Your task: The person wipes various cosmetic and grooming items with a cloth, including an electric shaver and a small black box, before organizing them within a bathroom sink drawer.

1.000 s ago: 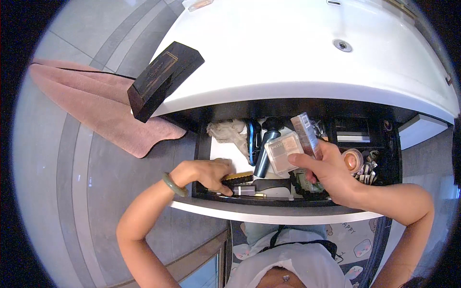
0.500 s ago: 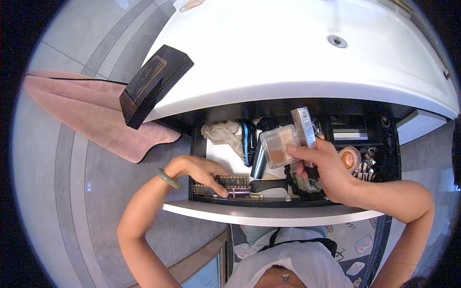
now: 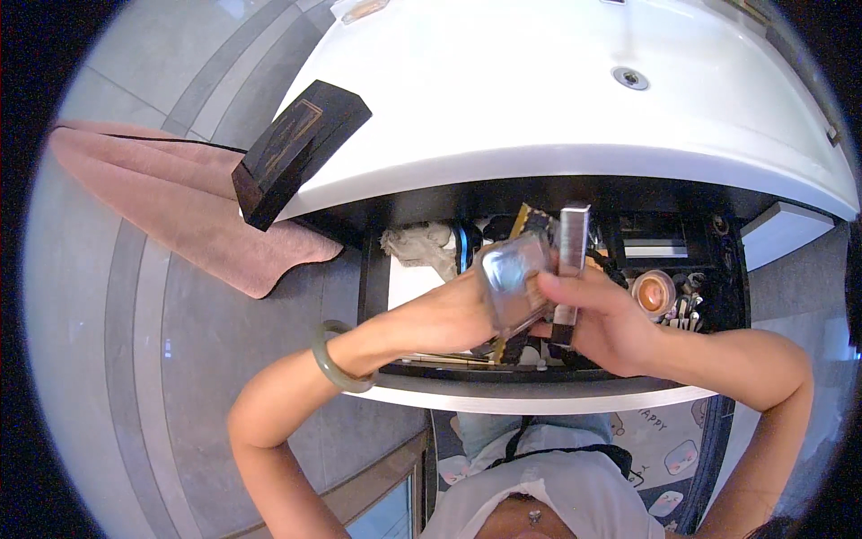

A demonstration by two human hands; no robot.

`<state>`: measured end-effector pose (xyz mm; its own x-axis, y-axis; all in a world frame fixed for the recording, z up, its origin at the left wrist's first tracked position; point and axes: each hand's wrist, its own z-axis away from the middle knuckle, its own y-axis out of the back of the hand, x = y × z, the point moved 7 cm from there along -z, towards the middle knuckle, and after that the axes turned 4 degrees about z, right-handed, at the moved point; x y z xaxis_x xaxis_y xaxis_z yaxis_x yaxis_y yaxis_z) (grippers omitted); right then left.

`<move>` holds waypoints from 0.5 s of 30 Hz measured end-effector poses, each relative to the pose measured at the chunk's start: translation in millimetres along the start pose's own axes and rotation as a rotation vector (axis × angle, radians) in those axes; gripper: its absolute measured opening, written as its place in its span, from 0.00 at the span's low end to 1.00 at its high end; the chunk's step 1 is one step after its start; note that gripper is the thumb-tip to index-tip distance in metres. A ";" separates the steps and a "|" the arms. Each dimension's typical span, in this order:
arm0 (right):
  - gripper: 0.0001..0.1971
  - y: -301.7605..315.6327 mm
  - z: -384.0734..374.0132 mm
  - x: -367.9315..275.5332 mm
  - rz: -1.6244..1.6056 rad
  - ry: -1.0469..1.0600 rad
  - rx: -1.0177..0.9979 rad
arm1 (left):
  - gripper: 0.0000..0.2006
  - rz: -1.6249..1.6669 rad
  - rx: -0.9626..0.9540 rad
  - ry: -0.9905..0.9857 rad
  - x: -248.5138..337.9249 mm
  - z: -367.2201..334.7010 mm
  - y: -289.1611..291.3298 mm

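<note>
Over the open drawer, my right hand (image 3: 620, 328) is closed on a clear-lidded makeup compact (image 3: 514, 283) and a slim silver box (image 3: 572, 256). The thumb presses on the compact, whose lid catches a bright bluish glare. My left hand (image 3: 444, 314), with a bracelet at its wrist, reaches in behind the compact. A black box with gold patterning (image 3: 536, 218) sticks out above and below the compact, in my left hand's grip. The compact hides the left fingertips and most of that box.
The drawer (image 3: 431, 384) contains a grey furry item (image 3: 420, 249), a round jar with orange-brown contents (image 3: 653, 293) and several makeup tools (image 3: 687, 310). Above it is a white basin (image 3: 503, 81). A tall black box (image 3: 301, 153) stands at its left edge, near a pink towel (image 3: 171, 193).
My left hand has lifted the black and gold box from the drawer's front left and moved it right, behind the compact. My right hand has tilted the compact and silver box.
</note>
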<state>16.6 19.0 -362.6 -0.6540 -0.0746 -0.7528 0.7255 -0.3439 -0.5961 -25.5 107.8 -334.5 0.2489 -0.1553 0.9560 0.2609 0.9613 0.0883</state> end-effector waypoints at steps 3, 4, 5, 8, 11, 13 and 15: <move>0.16 6.9 -0.7 -7.3 -0.038 0.060 0.028 | 0.26 -0.827 0.140 -0.427 19.6 1.5 -6.2; 0.17 12.1 1.0 -7.0 -0.045 0.046 0.089 | 0.27 -0.884 0.222 -0.306 22.4 -0.8 -2.4; 0.17 14.9 0.8 -6.2 -0.044 0.049 0.092 | 0.27 -0.937 0.304 -0.183 25.7 -1.3 2.2; 0.17 17.9 1.4 -5.8 -0.029 0.050 0.162 | 0.32 -0.771 0.258 -0.166 28.3 2.8 2.4; 0.17 13.4 2.4 -11.1 -0.004 0.067 0.126 | 0.36 -0.686 0.137 -0.248 24.4 7.4 0.3; 0.17 16.0 1.3 -10.1 -0.017 0.058 0.119 | 0.41 -0.555 0.118 -0.261 30.3 9.1 -0.3; 0.17 14.3 2.8 -12.6 -0.037 0.073 0.134 | 0.42 -0.653 0.102 -0.240 26.4 9.5 -0.9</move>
<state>34.6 12.4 -360.9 -0.6588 0.0067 -0.7523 0.6632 -0.4670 -0.5849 -28.0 105.0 -306.7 -0.1446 -0.6647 0.7330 0.1952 0.7071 0.6797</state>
